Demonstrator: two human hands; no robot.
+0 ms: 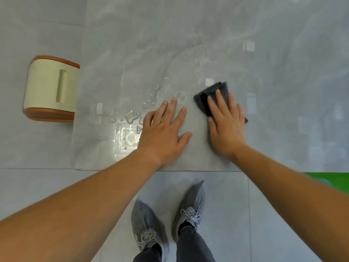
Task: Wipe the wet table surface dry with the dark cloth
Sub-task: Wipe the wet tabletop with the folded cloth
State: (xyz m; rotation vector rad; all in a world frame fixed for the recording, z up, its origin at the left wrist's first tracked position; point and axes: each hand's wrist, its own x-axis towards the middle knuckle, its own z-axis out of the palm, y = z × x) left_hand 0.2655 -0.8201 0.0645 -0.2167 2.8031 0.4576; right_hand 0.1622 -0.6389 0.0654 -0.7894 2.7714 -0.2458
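The 2 hands lie flat and apart, the left hand point(164, 129) spread bare on the table point(198, 154), the right hand point(225, 125) pressing the folded dark cloth point(219, 88) just beside it, which should likely sweep leftward in overlapping, evenly pressed passes through the pooled droplets point(132, 116).

Dark grey cloth point(217, 95); grey marbled table point(264, 53); cream-brown stool point(51, 87).

Folded dark cloth point(217, 95) lies flat on droplet-covered glass table point(132, 53).
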